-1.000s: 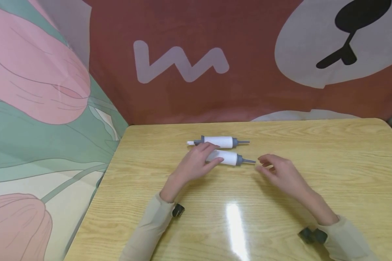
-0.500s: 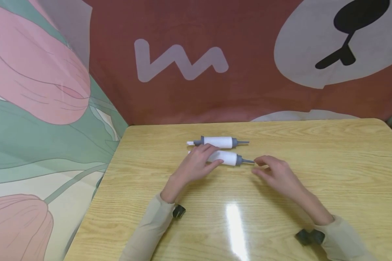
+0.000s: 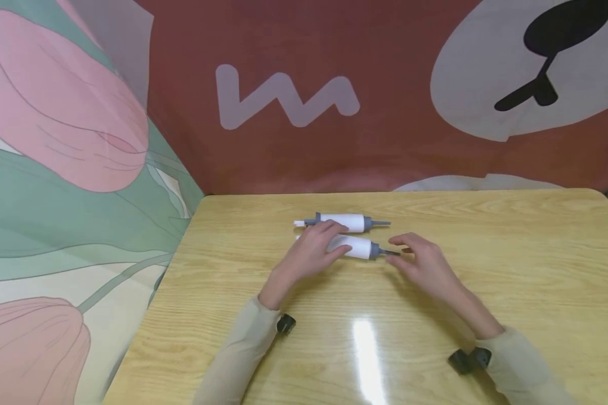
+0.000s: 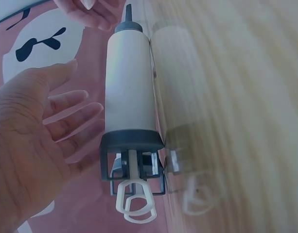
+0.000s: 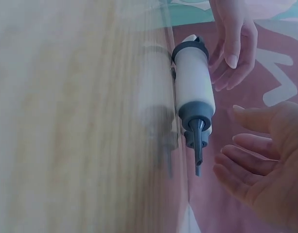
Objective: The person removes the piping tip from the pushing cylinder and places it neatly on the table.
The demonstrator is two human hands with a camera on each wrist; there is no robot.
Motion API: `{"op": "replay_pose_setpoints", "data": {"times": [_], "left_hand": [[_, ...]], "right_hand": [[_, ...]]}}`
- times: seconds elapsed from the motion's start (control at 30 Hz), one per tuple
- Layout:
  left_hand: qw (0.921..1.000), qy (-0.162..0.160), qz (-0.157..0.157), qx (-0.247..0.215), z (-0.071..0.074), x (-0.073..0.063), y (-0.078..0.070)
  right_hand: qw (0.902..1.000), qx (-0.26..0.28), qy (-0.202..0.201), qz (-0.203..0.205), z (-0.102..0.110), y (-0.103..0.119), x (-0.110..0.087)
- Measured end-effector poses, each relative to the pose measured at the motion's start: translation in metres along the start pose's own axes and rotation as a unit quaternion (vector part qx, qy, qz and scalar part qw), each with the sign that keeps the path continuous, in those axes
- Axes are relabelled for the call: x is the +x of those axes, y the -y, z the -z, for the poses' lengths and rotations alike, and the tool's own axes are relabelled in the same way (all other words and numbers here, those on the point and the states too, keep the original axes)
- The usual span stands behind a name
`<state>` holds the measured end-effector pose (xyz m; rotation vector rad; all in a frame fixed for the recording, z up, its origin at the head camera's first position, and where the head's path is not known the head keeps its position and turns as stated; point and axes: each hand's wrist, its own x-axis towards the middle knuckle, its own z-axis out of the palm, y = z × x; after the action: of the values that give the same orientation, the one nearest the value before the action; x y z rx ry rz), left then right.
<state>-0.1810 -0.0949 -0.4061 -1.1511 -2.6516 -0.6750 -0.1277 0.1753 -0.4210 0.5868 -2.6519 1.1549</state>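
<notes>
Two white syringe-shaped tubes with grey end caps lie side by side on the table in the head view, the nearer syringe (image 3: 360,247) and the farther syringe (image 3: 349,223). Both thin grey nozzles point right. My left hand (image 3: 309,252) hovers with loosely bent fingers over the nearer one's rear end, partly hiding it. The left wrist view shows white ring handles (image 4: 134,199) at the back, with that hand apart from them. Around the nearer nozzle (image 5: 198,143), thumb and fingers spread, is my right hand (image 3: 428,267); the right wrist view shows it not gripping.
The wood-grain table (image 3: 192,349) carries a bright light reflection in front. Behind it rises a red cloth backdrop (image 3: 284,157) with a printed bear face, and a flower-patterned cloth (image 3: 71,219) hangs at the left. A black wrist camera (image 3: 468,361) sits at the right sleeve.
My right hand has moved left, bringing its fingers around the nearer syringe's nozzle. My left hand stays above the same syringe. The head view has shifted slightly.
</notes>
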Motion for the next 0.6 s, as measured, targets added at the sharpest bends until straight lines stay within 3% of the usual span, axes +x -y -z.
{"op": "replay_pose_setpoints", "data": {"times": [0.17, 0.4, 0.6], "left_hand": [[0.9996, 0.015, 0.021, -0.006, -0.001, 0.009, 0.000], [0.9973, 0.050, 0.050, -0.018, -0.002, 0.017, 0.004], [0.9962, 0.058, 0.059, -0.027, -0.003, 0.019, 0.009]], "right_hand": [[0.9999, 0.009, -0.011, -0.005, -0.002, -0.004, 0.008], [0.9983, 0.038, 0.016, -0.041, -0.007, -0.010, 0.019], [0.9959, 0.068, 0.031, -0.051, -0.012, -0.015, 0.026]]}}
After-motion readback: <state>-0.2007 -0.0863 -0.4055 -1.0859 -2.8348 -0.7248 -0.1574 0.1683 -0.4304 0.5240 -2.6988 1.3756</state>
